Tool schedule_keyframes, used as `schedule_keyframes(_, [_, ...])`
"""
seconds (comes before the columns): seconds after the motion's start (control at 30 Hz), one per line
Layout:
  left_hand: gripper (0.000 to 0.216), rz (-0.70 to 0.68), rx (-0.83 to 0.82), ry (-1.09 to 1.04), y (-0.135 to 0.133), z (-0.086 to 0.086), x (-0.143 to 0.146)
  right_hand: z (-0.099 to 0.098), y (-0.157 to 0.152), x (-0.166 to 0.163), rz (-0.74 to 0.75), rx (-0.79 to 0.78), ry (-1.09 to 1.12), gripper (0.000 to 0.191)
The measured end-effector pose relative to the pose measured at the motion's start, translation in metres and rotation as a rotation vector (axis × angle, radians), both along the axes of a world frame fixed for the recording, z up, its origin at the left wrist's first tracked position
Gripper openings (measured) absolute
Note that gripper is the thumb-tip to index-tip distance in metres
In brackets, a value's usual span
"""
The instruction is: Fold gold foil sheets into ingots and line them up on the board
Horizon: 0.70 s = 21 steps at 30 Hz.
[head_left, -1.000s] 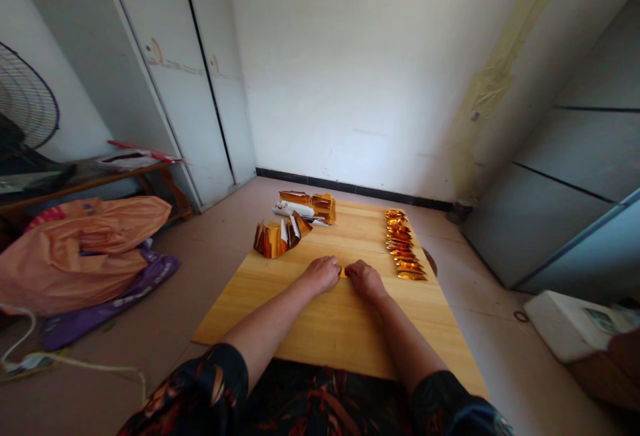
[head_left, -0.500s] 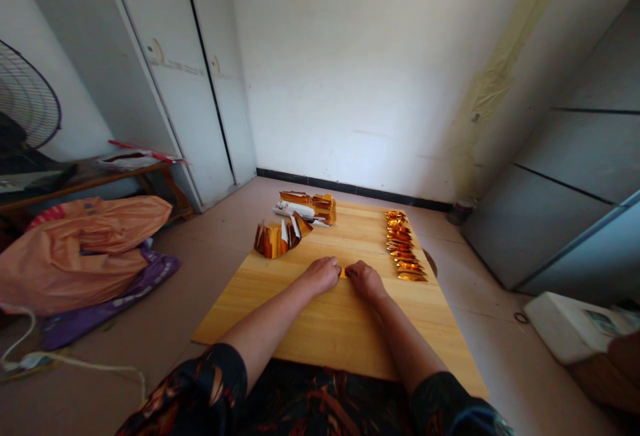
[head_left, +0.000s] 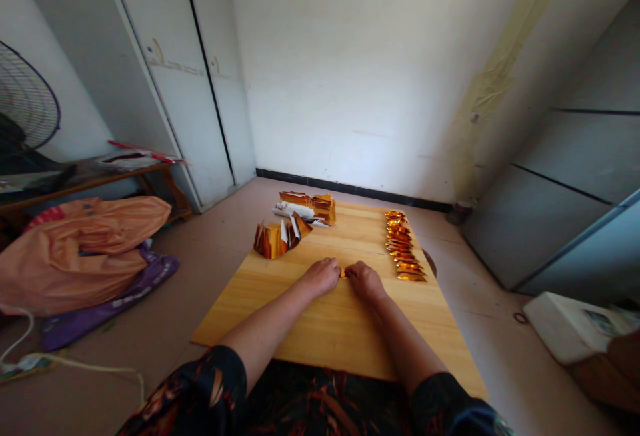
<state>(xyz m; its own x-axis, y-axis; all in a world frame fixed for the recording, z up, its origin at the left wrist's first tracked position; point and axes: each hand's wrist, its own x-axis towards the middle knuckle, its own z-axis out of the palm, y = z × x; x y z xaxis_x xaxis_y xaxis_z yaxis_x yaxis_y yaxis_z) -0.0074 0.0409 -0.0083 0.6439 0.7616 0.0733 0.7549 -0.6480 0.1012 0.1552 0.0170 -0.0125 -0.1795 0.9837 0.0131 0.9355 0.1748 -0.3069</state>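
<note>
Both my hands are close together at the middle of the wooden table (head_left: 310,316). My left hand (head_left: 323,276) and my right hand (head_left: 366,280) are closed on the two ends of a small piece of gold foil paper (head_left: 343,273). Only its short middle part shows between my fingers. To the right lies a row of folded gold foil pieces (head_left: 405,249), pointed at their ends. At the left edge stands a curved bundle of gold foil sheets (head_left: 275,241), and behind it a larger stack of gold foil paper (head_left: 326,208) with a white roll-like piece on it.
Left of the table, an orange bag (head_left: 75,249) and a purple bag (head_left: 110,303) lie near a low bench (head_left: 165,173). A fan (head_left: 30,96) stands farther left. A white box (head_left: 575,326) is on the floor at right. A wall and grey cabinets surround the table.
The visible strip of gold foil between my hands looks slightly narrower. My hands have hardly moved, and the piles and the row are the same.
</note>
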Motion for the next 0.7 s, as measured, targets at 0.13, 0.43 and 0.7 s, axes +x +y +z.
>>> schedule_keyframes(0.13, [0.033,0.020,-0.003,0.007,0.000,-0.002,0.000,0.000,-0.001,-0.001,-0.001,0.014,0.011,0.029])
schedule_keyframes(0.43, [0.025,-0.029,0.096,-0.009,-0.001,-0.022,-0.005,0.004,-0.006,-0.009,0.008,0.044,-0.118,0.021])
schedule_keyframes(0.7, [0.022,-0.031,0.147,-0.076,0.004,-0.033,-0.008,0.006,-0.002,-0.016,0.089,0.061,-0.360,0.027])
